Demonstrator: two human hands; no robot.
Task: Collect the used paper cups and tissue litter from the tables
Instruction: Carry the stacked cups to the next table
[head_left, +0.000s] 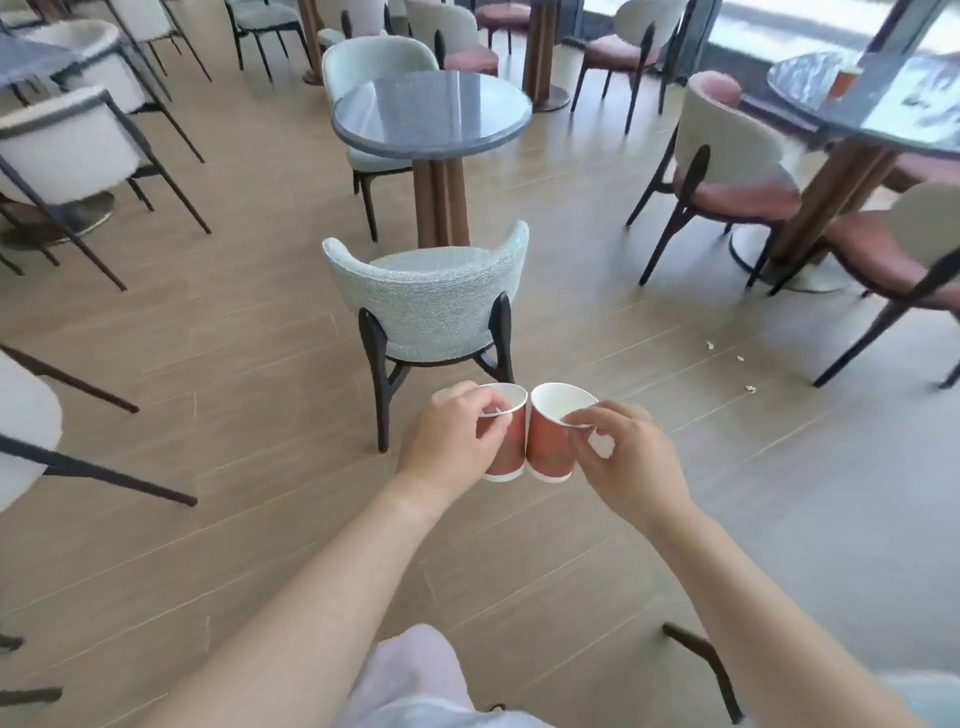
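I hold two red paper cups with white rims side by side in front of me, their sides touching. My left hand (457, 441) grips the left cup (509, 447) by its rim. My right hand (623, 457) pinches the rim of the right cup (550, 447). Both cups look empty inside. Another red cup (844, 83) stands on the round marble table (883, 119) at the far right. Small white scraps of tissue litter (738, 357) lie on the floor to the right.
A pale green chair (426, 306) stands directly ahead, its back toward me, at a round grey table (431, 111). Pink-seated chairs (727, 171) surround the right table. White chairs (67, 145) crowd the left side. Wooden floor stretches between.
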